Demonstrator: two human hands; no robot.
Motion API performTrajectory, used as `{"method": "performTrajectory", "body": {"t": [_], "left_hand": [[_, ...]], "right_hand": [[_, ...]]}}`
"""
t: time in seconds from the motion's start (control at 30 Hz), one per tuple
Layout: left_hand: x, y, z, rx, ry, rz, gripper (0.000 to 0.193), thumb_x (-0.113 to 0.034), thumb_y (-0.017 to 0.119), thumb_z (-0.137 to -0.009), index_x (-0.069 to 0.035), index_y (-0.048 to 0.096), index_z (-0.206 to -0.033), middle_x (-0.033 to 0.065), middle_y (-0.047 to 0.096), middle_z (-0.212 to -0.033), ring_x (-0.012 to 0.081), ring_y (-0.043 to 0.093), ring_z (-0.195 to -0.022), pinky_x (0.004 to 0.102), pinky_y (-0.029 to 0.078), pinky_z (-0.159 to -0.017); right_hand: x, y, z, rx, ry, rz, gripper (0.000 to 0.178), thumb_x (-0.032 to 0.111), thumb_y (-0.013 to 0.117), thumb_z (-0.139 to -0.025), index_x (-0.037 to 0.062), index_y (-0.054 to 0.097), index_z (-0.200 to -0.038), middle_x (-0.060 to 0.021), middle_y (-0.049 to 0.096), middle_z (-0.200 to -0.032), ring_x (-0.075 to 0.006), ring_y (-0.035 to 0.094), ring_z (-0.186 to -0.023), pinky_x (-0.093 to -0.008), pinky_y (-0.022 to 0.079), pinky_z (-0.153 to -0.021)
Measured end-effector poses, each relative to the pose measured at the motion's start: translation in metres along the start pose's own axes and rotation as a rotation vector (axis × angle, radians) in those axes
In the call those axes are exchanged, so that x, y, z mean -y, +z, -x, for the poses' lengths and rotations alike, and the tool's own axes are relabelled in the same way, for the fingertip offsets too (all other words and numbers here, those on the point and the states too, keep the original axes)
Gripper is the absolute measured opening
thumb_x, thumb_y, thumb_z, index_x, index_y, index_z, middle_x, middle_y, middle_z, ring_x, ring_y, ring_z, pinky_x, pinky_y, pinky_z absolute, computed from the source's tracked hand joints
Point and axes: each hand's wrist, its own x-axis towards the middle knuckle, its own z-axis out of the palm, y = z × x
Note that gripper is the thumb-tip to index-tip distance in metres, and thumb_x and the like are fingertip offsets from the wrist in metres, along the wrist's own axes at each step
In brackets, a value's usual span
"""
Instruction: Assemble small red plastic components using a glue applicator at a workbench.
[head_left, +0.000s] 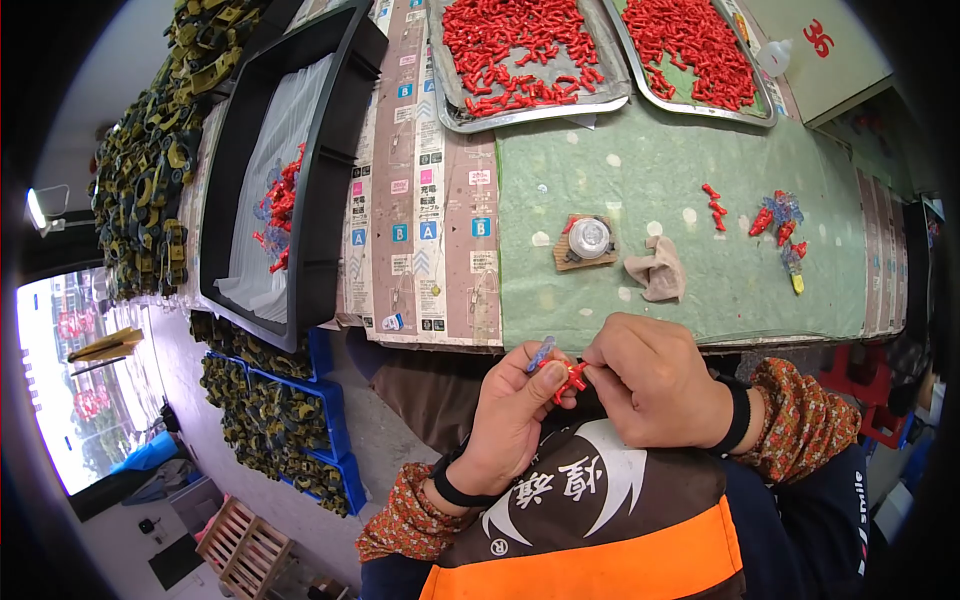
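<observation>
Close to my body, just off the table's front edge, my left hand (512, 412) pinches a small red plastic figure (574, 378) between thumb and fingers. A translucent blue piece (541, 353) sticks up from the same grip. My right hand (662, 388) is closed, its thumb and fingertips against the figure's right side; whether they hold a separate small part is hidden. On the green cloth (560, 310) ahead lie a crumpled beige rag (657, 270) and a round metal-topped container (590, 238) on a cardboard square. Further right are loose red pieces (714, 207) and a red-and-blue cluster (780, 215).
Two metal trays of red pieces, a left one (540, 118) and a right one (700, 113), stand at the back. A black bin (345, 130) with red and blue pieces stands left. Yellow-and-dark parts are heaped beyond it and fill blue crates (340, 400) below.
</observation>
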Motion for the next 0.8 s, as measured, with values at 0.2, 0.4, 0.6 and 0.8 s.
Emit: {"method": "performTrajectory", "body": {"t": [0.2,0.4,0.6,0.8], "left_hand": [[0.0003,0.0,-0.0001,-0.006,-0.002,-0.009,0.014,-0.015,0.067,-0.102,-0.004,0.063,-0.109,0.0046,0.069,-0.096,0.0107,0.065,-0.084,0.0249,0.055,-0.078],[0.0003,-0.0003,-0.0006,-0.002,-0.003,-0.014,0.013,-0.015,0.066,-0.102,-0.004,0.063,-0.108,0.0045,0.069,-0.097,0.0107,0.065,-0.084,0.0252,0.055,-0.078],[0.0023,-0.0042,-0.001,0.005,0.005,-0.016,0.018,-0.016,0.066,-0.102,-0.002,0.061,-0.112,0.0076,0.069,-0.101,0.0128,0.066,-0.083,0.0264,0.057,-0.078],[-0.0013,0.0005,-0.0007,-0.015,-0.005,-0.019,0.013,-0.015,0.066,-0.102,-0.004,0.063,-0.108,0.0043,0.068,-0.096,0.0109,0.064,-0.082,0.0259,0.055,-0.078]], "right_hand": [[0.0003,0.0004,-0.0001,-0.003,0.0,0.001,0.02,-0.003,0.068,-0.079,0.0007,0.05,-0.086,-0.0157,0.053,-0.075,-0.0373,0.059,-0.066,-0.0458,0.046,-0.057],[-0.0005,0.0018,0.0007,-0.009,0.001,0.005,0.02,-0.003,0.068,-0.078,0.0008,0.049,-0.085,-0.0157,0.052,-0.074,-0.0371,0.058,-0.066,-0.046,0.046,-0.057],[-0.0004,0.0018,-0.0001,0.0,0.0,0.012,0.02,-0.003,0.068,-0.078,0.0009,0.049,-0.085,-0.0159,0.052,-0.074,-0.0372,0.058,-0.065,-0.0459,0.046,-0.057],[-0.0011,0.0026,-0.0002,-0.005,-0.004,0.013,0.02,-0.002,0.068,-0.078,0.0007,0.049,-0.085,-0.0161,0.052,-0.075,-0.0371,0.058,-0.066,-0.0458,0.046,-0.057]]}}
